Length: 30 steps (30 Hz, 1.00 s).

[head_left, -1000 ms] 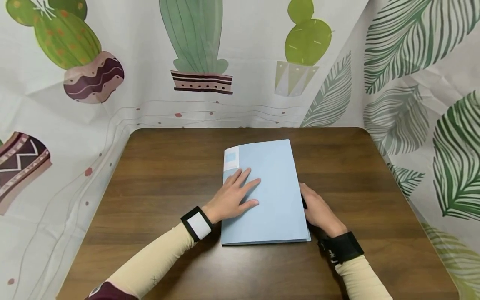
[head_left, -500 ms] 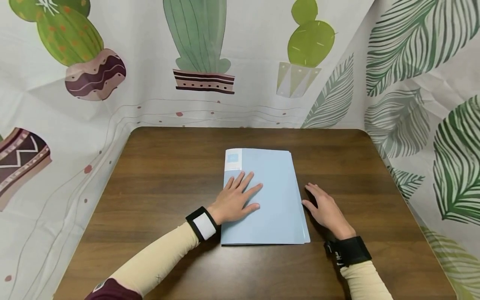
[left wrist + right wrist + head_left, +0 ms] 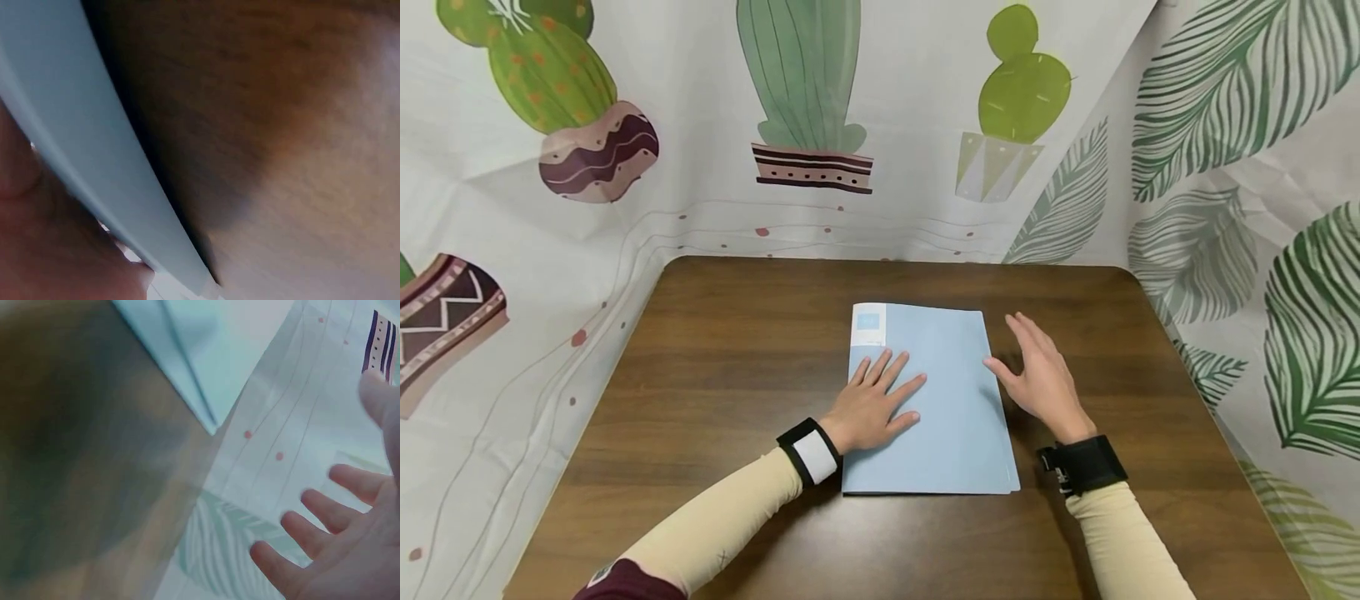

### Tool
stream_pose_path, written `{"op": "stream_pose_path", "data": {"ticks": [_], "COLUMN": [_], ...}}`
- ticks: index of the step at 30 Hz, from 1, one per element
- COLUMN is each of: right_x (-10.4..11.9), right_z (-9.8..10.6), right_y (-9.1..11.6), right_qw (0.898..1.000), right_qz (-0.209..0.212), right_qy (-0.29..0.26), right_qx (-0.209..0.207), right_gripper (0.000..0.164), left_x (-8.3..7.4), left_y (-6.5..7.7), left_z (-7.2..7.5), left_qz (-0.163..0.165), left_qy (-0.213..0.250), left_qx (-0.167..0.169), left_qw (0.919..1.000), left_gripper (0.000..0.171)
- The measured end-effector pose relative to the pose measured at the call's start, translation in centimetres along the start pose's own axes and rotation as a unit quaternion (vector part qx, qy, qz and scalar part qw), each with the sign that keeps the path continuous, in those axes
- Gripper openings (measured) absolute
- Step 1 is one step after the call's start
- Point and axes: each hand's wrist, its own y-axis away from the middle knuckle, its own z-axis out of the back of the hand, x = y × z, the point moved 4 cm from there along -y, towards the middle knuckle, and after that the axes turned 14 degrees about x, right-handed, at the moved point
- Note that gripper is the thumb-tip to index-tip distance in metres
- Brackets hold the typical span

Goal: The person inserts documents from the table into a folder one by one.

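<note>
A closed light blue folder lies flat on the table, with a white label at its upper left corner. My left hand rests on the folder's left part, fingers spread and straight. Raised by the folder's right edge, my right hand holds nothing; its thumb tip overlaps that edge in the head view. In the left wrist view the folder's spine stands between the hand and the wood. The right wrist view has the straight, parted fingers off the folder's corner.
The brown wooden table has rounded far corners. Behind it and along its sides hangs a white cloth printed with cacti and leaves. Each wrist wears a black band.
The folder's cover, slightly raised a second ago, now lies flat. My right hand has come off the right edge and risen up and forward beside it. My left hand stays on the folder.
</note>
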Motion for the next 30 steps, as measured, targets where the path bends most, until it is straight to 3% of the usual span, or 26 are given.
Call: {"op": "stream_pose_path", "data": {"ticks": [6,15,23,30], "right_x": [1.9,2.8,2.0,1.7], "right_z": [-0.1,-2.9,-4.7,-5.1], "right_y": [-2.8,-5.8,-6.2,-6.4], "right_qw": [0.999,0.996,0.995,0.995], "right_qz": [0.021,-0.006,-0.032,-0.035], "right_qy": [0.032,0.085,0.092,0.091], "right_qx": [-0.038,-0.018,-0.011,-0.015], "right_gripper": [0.090,0.097,0.095,0.093], "left_x": [0.1,-0.1,-0.5,-0.5], "left_y": [0.0,-0.3,0.0,0.1], "left_z": [-0.4,-1.1,-0.8,-0.1], "left_qz": [0.007,0.033,0.027,0.016], "left_qy": [-0.007,-0.038,-0.023,0.001], "left_qx": [0.001,0.011,0.006,-0.012], "left_qw": [1.0000,0.9987,0.9994,0.9998], "left_gripper": [0.060,0.062,0.061,0.061]}}
